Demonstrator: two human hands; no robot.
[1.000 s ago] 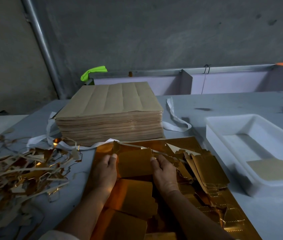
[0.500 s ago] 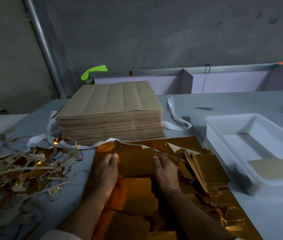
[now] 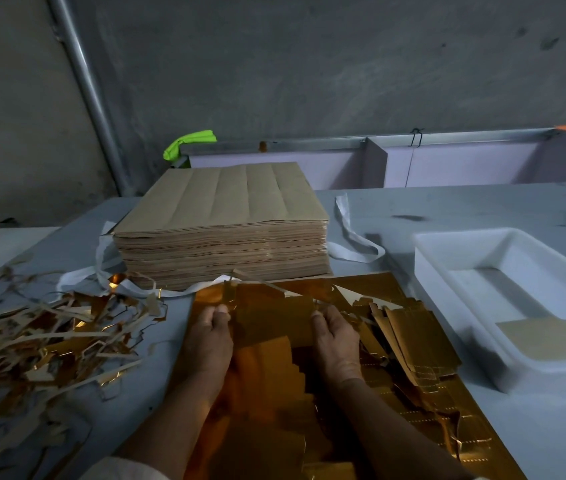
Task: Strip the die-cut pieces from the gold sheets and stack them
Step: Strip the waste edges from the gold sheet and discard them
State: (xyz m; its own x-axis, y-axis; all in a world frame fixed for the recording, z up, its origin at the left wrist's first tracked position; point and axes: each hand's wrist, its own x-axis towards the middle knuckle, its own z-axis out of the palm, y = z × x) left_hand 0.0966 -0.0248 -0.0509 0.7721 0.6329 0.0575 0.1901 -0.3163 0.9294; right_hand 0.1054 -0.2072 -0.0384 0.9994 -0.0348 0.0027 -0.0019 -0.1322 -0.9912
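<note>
At the near edge of the table (image 3: 447,209), a gold sheet (image 3: 371,287) is being overlaid by both forearms and by loose gold cutouts. Just over it, a piece (image 3: 271,317) is being held between the two hands, roughly flat and slightly raised. Its left edge is being pinched by the thumb and fingers of the left hand (image 3: 210,337), and its right edge is being pinched by the thumb and curled fingers of the right hand (image 3: 335,341). A thin strip (image 3: 264,283) is being shown standing up just beyond the piece's far edge; whether it is attached cannot be told.

Right of the right hand, a fanned heap (image 3: 409,337) of gold cutouts is being borne by the sheet. To the left, the table is being covered by tangled scrap (image 3: 42,341), near the sheet's left edge. To the right, a white tray (image 3: 447,258) is being seen on the table, apart from the sheet, with one tan card (image 3: 548,341) lying flat in its near end.

Beyond the sheet's far edge, a tall stack (image 3: 226,230) of brown sheets is being borne by the table, with a white strap (image 3: 350,233) looping out at its sides. Farther back, a green cloth (image 3: 191,142) is being seen behind the stack, and a slanted pipe (image 3: 84,81) is being seen against the grey wall (image 3: 309,64).
</note>
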